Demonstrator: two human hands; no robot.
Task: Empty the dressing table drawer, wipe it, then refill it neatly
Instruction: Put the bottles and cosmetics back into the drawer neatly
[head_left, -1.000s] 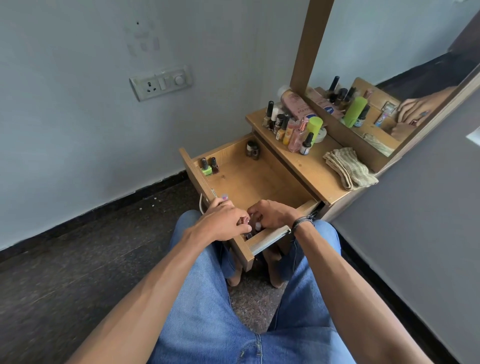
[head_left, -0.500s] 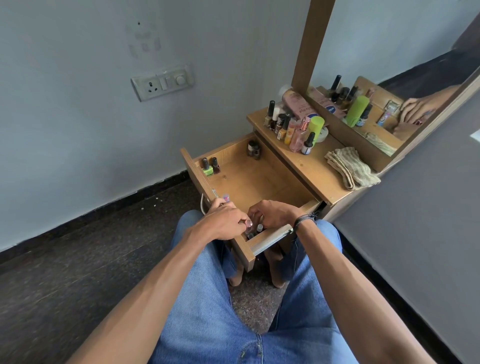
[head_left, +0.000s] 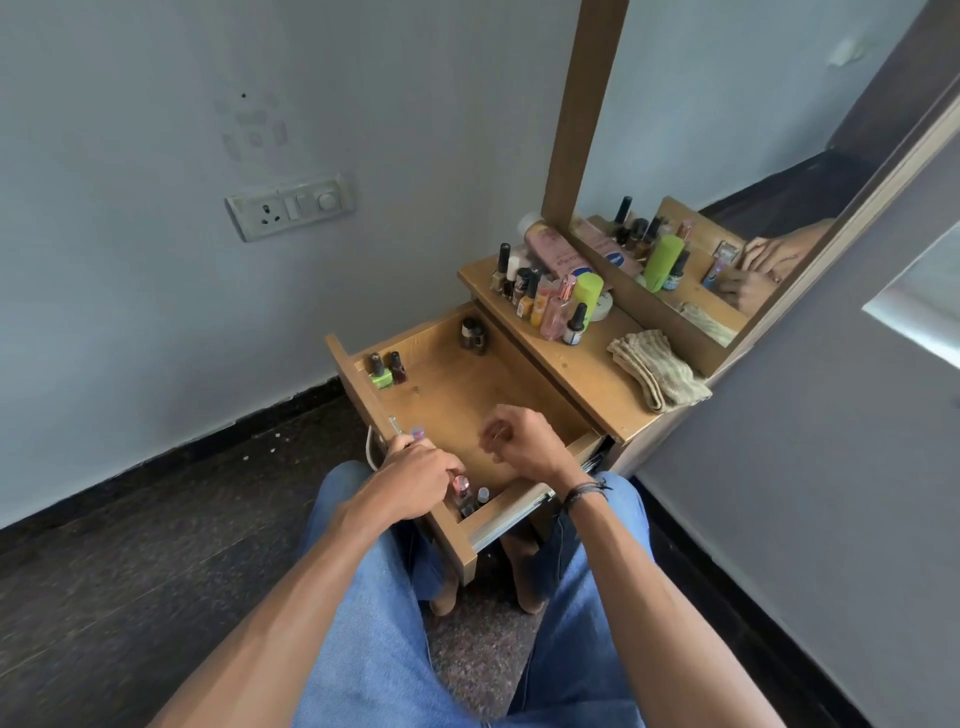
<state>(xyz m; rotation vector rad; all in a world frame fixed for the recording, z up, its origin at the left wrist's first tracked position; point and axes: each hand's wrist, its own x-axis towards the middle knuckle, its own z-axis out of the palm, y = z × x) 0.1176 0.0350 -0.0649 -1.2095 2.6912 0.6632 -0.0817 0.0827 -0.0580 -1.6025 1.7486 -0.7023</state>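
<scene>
The wooden drawer (head_left: 358, 389) is pulled out over my lap. In its near corner stand a pink-capped bottle (head_left: 460, 487) and a white-capped one (head_left: 483, 494). My left hand (head_left: 415, 480) rests at the drawer's near edge beside them, fingers curled around a thin metal tool (head_left: 395, 427) and a purple-tipped item (head_left: 417, 431). Raised above the drawer floor, my right hand (head_left: 524, 441) is blurred, fingers curled, nothing visible in it. A green nail polish (head_left: 381, 373) and a dark red one (head_left: 398, 367) stand in the left corner, and dark bottles (head_left: 474, 335) stand at the back.
On the dressing table top (head_left: 587, 374) stands a cluster of bottles (head_left: 550, 296), with a folded beige cloth (head_left: 657, 371) to their right. The mirror (head_left: 727, 130) rises behind them. A grey wall (head_left: 831, 467) stands close on the right. My knees are under the drawer.
My right hand has lifted out of the drawer's near corner and now hovers over the middle. The bottles it covered show there. My left hand has stayed put.
</scene>
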